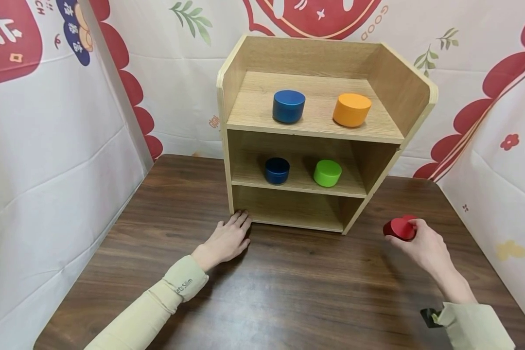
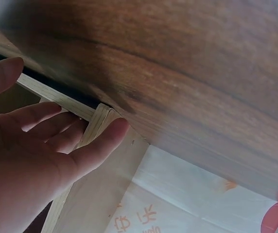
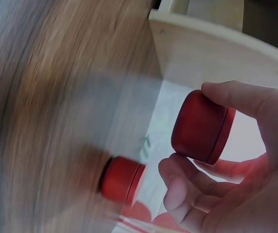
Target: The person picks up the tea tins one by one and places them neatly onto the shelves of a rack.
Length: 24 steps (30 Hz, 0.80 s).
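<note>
My right hand [image 1: 428, 245] grips a small round red tin [image 3: 197, 126] between thumb and fingers, tilted above the table to the right of the wooden shelf [image 1: 306, 133]. A second red tin [image 3: 122, 179] stands on the table behind it, mostly hidden in the head view. At the shelf's lower left front corner rests my left hand [image 1: 227, 238], fingers extended and loosely bent. In the left wrist view one finger lies against the outside of the side panel [image 2: 105, 160], the others by the front edge.
On the top board sit a blue tin [image 1: 288, 107] and an orange tin [image 1: 352, 111]. The middle board bears a dark blue tin [image 1: 277, 171] and a green tin [image 1: 327, 173]. Printed cloth [image 1: 179, 87] hangs around the dark wooden table [image 1: 288, 296].
</note>
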Available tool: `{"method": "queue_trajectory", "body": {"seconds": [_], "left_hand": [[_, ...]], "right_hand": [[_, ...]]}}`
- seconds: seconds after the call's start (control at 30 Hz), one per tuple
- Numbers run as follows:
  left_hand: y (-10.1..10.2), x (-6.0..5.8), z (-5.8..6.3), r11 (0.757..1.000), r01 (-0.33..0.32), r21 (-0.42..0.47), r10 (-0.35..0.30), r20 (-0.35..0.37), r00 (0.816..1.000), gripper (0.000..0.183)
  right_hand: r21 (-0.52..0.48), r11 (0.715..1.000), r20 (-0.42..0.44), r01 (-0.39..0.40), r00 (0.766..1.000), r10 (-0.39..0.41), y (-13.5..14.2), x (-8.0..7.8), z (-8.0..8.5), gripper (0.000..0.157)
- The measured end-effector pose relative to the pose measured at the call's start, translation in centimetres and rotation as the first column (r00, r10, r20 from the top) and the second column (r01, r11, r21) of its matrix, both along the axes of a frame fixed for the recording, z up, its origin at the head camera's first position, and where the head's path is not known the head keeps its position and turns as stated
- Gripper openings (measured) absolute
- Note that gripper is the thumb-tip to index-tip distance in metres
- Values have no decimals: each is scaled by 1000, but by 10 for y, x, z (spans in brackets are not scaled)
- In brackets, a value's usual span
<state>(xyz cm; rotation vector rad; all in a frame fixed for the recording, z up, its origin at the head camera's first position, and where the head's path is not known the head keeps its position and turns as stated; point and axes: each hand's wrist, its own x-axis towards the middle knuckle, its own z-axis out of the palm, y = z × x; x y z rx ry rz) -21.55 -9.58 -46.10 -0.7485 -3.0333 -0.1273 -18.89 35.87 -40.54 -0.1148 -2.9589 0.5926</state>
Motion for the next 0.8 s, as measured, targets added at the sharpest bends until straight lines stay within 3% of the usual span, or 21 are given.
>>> {"method": "queue_trajectory", "body": {"seconds": [0.53,0.8], "left_hand": [[0,-1,-4,1000,-5,-17,5,-13,1000,64],[0,-2,-4,1000,-11,-13,11,-8,1000,64]], "right_hand": [[-4,993,-37,-115,993,114,-49,9,5,65],[-1,987,-97,-163,982,163,-68,10,8,60]]}}
